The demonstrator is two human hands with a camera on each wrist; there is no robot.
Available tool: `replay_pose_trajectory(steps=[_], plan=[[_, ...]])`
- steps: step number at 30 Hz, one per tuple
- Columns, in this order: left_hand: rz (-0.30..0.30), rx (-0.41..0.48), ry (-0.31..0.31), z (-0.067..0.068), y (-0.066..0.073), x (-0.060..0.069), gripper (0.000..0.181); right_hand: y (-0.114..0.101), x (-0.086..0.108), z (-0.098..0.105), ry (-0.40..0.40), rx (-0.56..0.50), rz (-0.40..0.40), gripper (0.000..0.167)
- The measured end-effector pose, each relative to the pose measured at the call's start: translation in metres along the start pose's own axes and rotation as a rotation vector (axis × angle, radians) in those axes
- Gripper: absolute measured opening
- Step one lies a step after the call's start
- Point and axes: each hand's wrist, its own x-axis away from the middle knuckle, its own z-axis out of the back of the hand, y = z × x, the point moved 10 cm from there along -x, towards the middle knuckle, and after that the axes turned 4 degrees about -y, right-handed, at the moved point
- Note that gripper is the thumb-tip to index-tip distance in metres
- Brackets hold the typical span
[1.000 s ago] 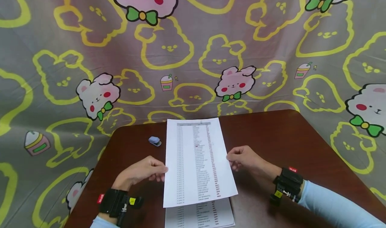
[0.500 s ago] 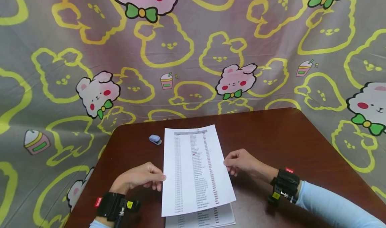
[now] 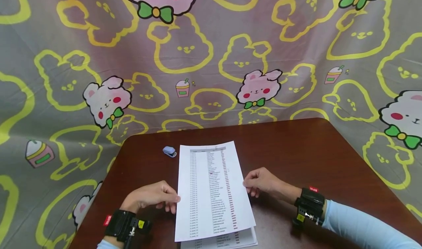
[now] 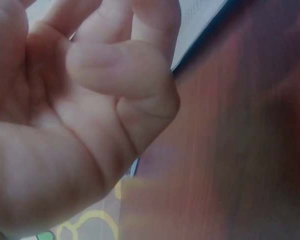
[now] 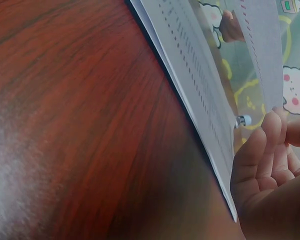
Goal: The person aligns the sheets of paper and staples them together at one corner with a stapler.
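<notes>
A printed sheet of paper [image 3: 201, 190] with columns of small text is held up between two hands, tilted above a stack of printed sheets [image 3: 247, 238] on the table. My left hand [image 3: 153, 197] pinches its left edge between thumb and fingers. On the right edge, my right hand [image 3: 263, 183] pinches it the same way. The right wrist view shows a gap between the raised sheet [image 5: 265, 50] and the stack [image 5: 190, 85] below. In the left wrist view, curled fingers of the left hand [image 4: 90, 100] hide most of the paper.
A small light-blue stapler [image 3: 169, 151] lies on the brown wooden table [image 3: 290, 146], left of the paper's top corner. A patterned cloth [image 3: 211, 58] hangs behind the table. Each wrist wears a black camera strap [image 3: 310, 203].
Both hands have lowered the sheet toward the person and the stack, so it covers more of the stack. The grip of both hands stays the same, and the stapler has not moved.
</notes>
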Motion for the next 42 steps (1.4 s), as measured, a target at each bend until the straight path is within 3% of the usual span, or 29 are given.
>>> replay_pose_trajectory(steps=[22,35,42], plan=[[0.086,-0.053,-0.012,-0.015,-0.018,-0.01,0.028,0.025,0.002,-0.017,-0.059,0.02,-0.034,0.014],[0.095,-0.064,-0.007,-0.022,-0.021,-0.015,0.027,0.032,0.0,-0.017,-0.095,0.038,-0.064,0.014],[0.087,-0.055,-0.05,-0.026,-0.022,-0.015,0.027,0.034,0.001,-0.017,-0.122,0.047,-0.098,0.015]])
